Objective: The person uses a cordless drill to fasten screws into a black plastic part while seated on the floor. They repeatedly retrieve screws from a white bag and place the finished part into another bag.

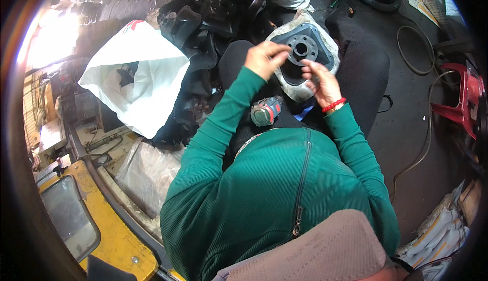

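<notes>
Hands at work on a moulded part, seen from above the seated person's head.

Item 1: black round-flanged plastic part [304, 51], with a central hole and a ring of small bolt holes, lying on a whitish padded backing [297, 90] across the lap, at about 12 o'clock from the person's chest. The lap apparently serves as a bench, keeping the piece steady and close.

Item 2: left hand [265, 58], fingers curled narrow, pinching at the flange's 9 o'clock edge; whether it holds a small fastener cannot be told.

Item 3: right hand [321, 80], red bead bracelet [333, 105] at the wrist, fingers bent close, touching the part's lower edge at 6 o'clock, seemingly to brace it.

Item 4: small cordless driver [266, 111], grey with red, resting in the lap just below the hands, within easy reach.

Item 5: white plastic bag [147, 77], open, at 10 o'clock, beside a heap of similar black mouldings [203, 21].

Surface and room: dark workshop floor [406, 128], loose cables [414, 52] at 2 o'clock, red plastic stool [460, 100] at 3 o'clock, yellow machine housing [109, 235] at 8 o'clock, stacked sacks [439, 235] at 4 o'clock.
</notes>
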Demonstrator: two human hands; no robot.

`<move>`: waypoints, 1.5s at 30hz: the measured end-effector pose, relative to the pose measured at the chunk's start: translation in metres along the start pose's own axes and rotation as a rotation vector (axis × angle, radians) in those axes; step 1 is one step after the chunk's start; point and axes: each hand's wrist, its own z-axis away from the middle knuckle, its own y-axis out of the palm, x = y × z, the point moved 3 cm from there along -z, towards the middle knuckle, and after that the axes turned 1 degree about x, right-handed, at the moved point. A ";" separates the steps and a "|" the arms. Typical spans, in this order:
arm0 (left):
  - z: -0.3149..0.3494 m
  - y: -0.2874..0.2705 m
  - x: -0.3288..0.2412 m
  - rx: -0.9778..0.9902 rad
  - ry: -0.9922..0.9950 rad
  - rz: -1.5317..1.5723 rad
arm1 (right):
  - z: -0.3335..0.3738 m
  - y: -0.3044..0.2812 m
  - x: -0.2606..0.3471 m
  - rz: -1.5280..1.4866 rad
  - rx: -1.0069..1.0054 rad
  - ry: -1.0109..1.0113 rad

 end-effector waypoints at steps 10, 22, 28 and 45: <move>-0.013 0.015 -0.016 0.092 -0.044 0.184 | -0.023 0.019 0.004 -0.010 0.086 0.062; -0.036 0.033 0.057 0.005 0.123 -0.301 | -0.093 -0.061 0.002 0.767 -0.423 -0.394; -0.031 0.037 0.056 -0.091 0.313 -0.489 | -0.082 -0.034 0.008 0.567 -0.295 -0.230; -0.034 0.025 0.087 0.188 -0.874 0.738 | -0.067 -0.019 0.009 0.456 -0.215 -0.429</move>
